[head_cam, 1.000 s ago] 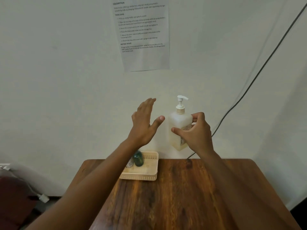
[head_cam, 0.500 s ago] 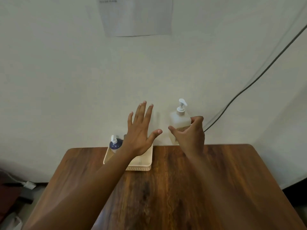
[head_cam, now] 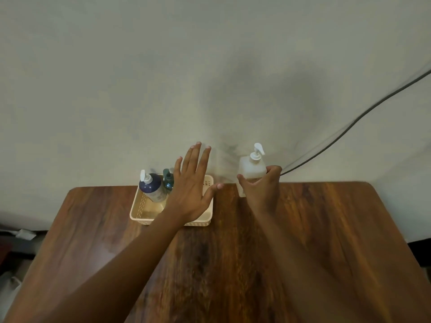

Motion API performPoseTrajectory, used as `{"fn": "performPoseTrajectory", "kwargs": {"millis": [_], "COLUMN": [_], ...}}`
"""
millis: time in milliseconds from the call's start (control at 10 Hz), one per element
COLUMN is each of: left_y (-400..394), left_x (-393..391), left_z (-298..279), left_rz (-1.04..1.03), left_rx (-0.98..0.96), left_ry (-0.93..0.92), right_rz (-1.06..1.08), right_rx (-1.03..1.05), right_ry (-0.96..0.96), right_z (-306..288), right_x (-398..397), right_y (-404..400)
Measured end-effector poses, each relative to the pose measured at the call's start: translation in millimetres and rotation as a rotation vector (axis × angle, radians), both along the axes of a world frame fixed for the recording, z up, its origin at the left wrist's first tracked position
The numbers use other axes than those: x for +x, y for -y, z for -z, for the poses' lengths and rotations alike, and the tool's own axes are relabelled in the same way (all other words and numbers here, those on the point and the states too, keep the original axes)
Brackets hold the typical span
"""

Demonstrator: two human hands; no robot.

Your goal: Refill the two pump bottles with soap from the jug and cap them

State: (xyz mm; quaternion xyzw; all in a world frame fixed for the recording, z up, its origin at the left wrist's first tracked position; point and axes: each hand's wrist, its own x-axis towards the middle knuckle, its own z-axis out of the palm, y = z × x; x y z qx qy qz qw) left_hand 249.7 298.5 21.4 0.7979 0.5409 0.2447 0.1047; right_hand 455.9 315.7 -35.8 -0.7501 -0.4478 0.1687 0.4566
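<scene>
A white square pump jug (head_cam: 250, 167) stands at the far edge of the wooden table (head_cam: 233, 264), by the wall. My right hand (head_cam: 262, 191) grips its lower body from the front, fingers curled round it. My left hand (head_cam: 192, 185) hovers flat with spread fingers above a cream basket (head_cam: 137, 207). In the basket's far left corner stands a dark blue pump bottle (head_cam: 152, 186) with a white pump. A smaller teal bottle (head_cam: 168, 180) sits right behind it, partly hidden by my left hand.
A dark cable (head_cam: 349, 125) runs down the pale wall to the table's far right edge. Past the table's left edge, a white plug (head_cam: 24, 234) lies on the floor.
The view has tilted down, so the paper sheet on the wall has left the frame. The jug came down to the table top in my right hand. My left hand stays flat over the basket.
</scene>
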Motion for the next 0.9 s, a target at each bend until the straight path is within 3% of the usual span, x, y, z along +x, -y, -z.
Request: {"fn": "performPoseTrajectory", "kwargs": {"millis": [400,800,900], "left_y": [-2,3,8], "left_x": [-11,-10,-8], "left_z": [54,45,38], "left_rz": [-0.010,-0.049,-0.055], "left_rx": [-0.090,-0.073,-0.040], "left_ry": [0.019,0.026,0.021], "right_rz": [0.103,0.007,-0.040], "right_rx": [-0.110,-0.191,-0.145], "right_ry": [0.041,-0.046,0.015], "right_z": [72,56,42], "right_x": [5,8,7], "right_y": [-21,-15,-3]}}
